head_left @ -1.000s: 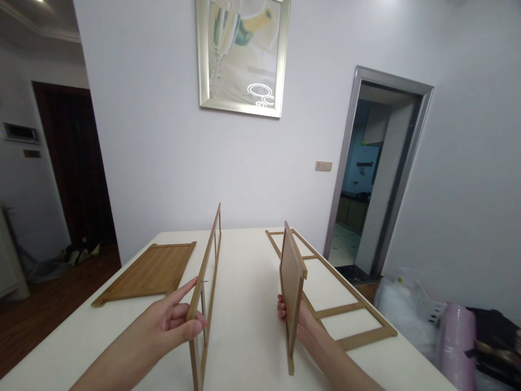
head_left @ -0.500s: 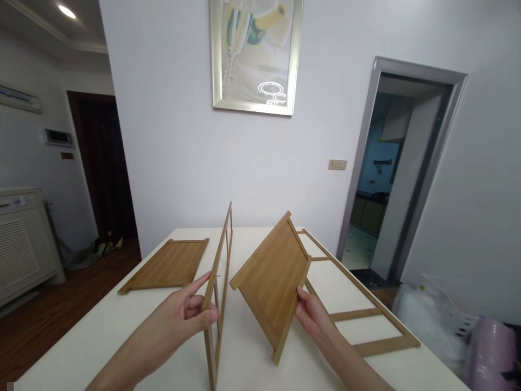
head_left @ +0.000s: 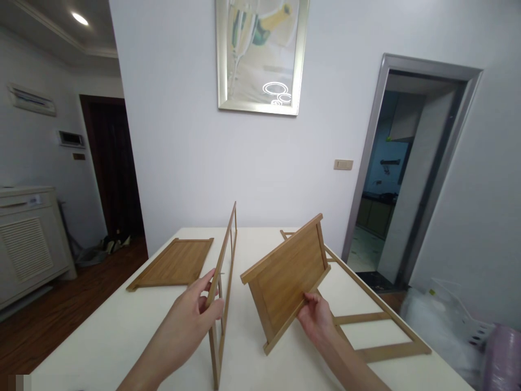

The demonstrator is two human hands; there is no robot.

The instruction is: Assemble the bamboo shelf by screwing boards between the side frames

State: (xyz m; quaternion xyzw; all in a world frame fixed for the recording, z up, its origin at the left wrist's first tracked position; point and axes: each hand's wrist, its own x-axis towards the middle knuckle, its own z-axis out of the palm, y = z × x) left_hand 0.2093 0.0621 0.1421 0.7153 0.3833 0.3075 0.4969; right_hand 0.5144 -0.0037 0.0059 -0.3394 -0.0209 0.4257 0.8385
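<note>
Wooden parts, four in total: two panels and two open frames.

Frames: the upright frame [head_left: 214, 353] stands on edge at lower center, over the white table [head_left: 260, 374]. The left hand [head_left: 183, 320] holds its upper rail, thumb on the right side and fingers on the left, closed to the rail's thickness. One thin metal pin projects from this rail beside the fingers. The flat frame [head_left: 391, 350] lies on the table at lower right, partly hidden by the right arm and the held panel.

Panels: the held panel [head_left: 288, 271] is tilted above the table, just right of center. The right hand [head_left: 317, 317] pinches its lower right edge, fingers narrow about it. The flat panel [head_left: 175, 263] lies on the table, left of the upright frame.

Containers: one pale cabinet [head_left: 30, 233], left edge of the frame, door closed; contents not visible. One white bin [head_left: 482, 334] with round holes, lower right, partly covered by clear plastic [head_left: 427, 315]; its contents cannot be made out. One pink roll [head_left: 504, 358] is beside the bin.

Wall: one framed picture [head_left: 256, 65], upper center; one switch plate [head_left: 343, 164], right of center.
</note>
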